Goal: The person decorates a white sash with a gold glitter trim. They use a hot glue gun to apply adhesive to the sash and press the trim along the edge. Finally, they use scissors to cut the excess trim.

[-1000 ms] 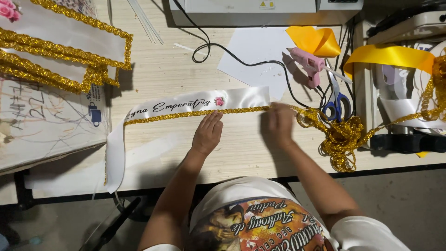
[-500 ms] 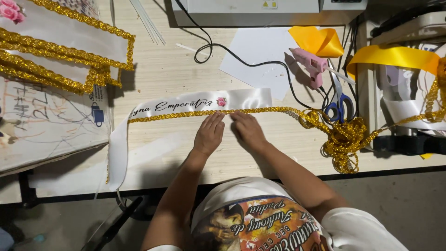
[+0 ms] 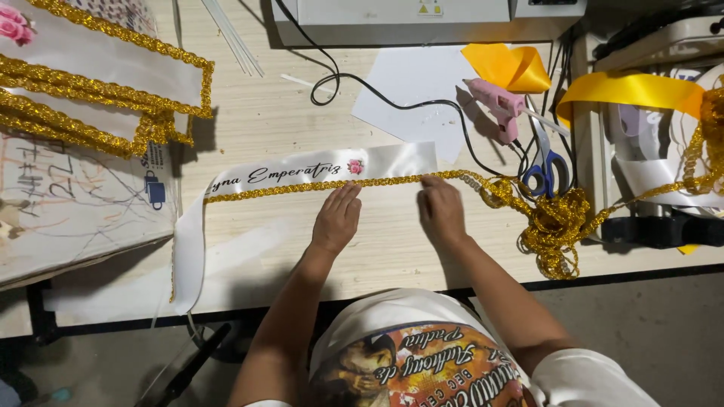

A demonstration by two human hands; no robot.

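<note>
Counted on the table: one white sash (image 3: 302, 175), one pink glue gun (image 3: 494, 102), one pair of blue-handled scissors (image 3: 544, 162), two hands, left hand (image 3: 337, 218) and right hand (image 3: 441, 211), one tangle of gold trim (image 3: 554, 222).

I see a glossy white satin sash (image 3: 302, 172) under my hands, smooth and faintly shining, edged with rough, glittering gold braid trim (image 3: 317, 185) — metallic thread, by the look. My left hand (image 3: 337, 218) and right hand (image 3: 441, 211) press on that trim. The table (image 3: 286, 113) is pale wood, matt, its grain showing. A pink glue gun (image 3: 498, 102) looks like dull plastic; the scissors (image 3: 544, 162) have blue plastic handles and metal blades. The yellow ribbon (image 3: 630, 89) is shiny satin — the white sheet (image 3: 411, 83) is matt paper.
</note>
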